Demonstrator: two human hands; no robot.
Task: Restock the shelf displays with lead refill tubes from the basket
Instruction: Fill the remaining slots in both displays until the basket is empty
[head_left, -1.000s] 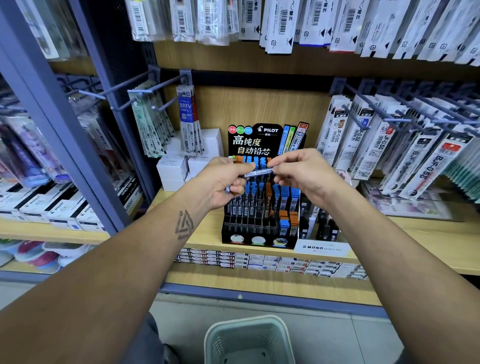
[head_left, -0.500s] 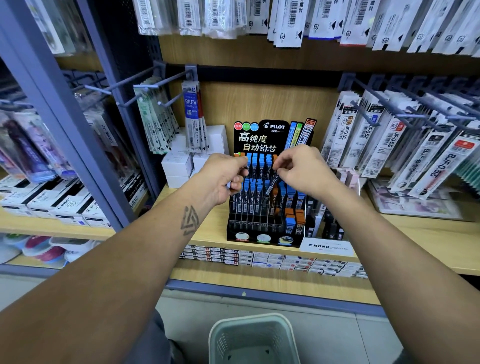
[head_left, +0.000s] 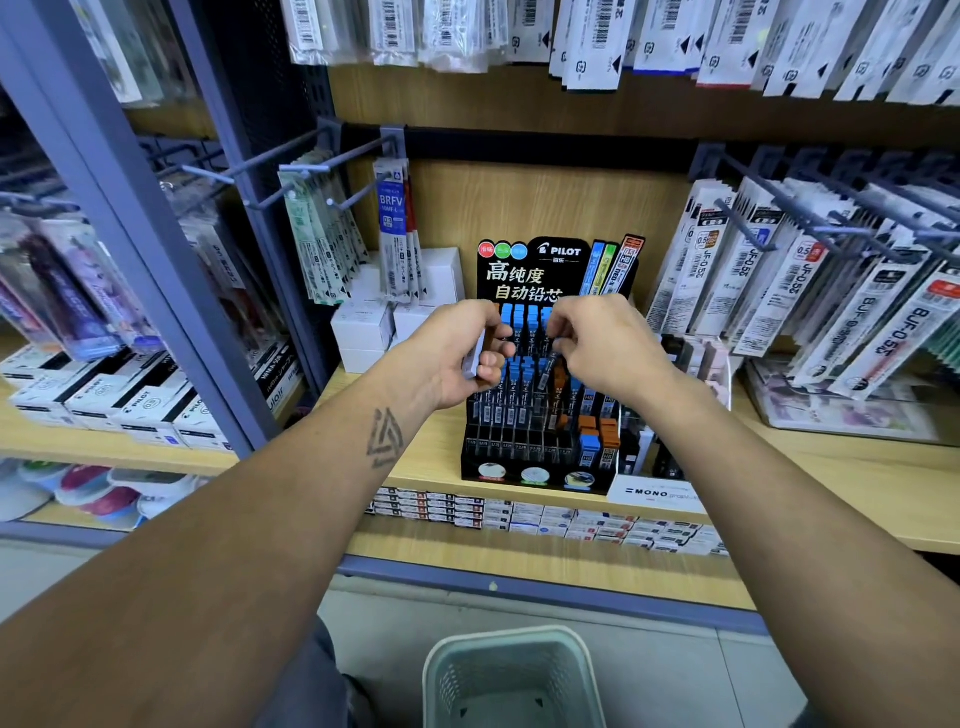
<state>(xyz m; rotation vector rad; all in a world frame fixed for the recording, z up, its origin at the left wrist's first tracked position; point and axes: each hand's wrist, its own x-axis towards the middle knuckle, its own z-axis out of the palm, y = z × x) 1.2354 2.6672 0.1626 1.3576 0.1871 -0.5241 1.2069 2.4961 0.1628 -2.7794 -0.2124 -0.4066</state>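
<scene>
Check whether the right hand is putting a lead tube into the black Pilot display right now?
Yes, the right hand pinches a lead refill tube over the slots of the black Pilot display.

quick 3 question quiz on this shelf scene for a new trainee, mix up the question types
1. True or false: the right hand is lowering a lead refill tube into the black Pilot display.
2. Where is the basket? A) on the floor below the shelf B) hanging on a hook C) on the shelf beside the display
3. Fill in: the left hand grips more ____ near the display.

Key: 1 true; 2 A; 3 tubes.
</scene>
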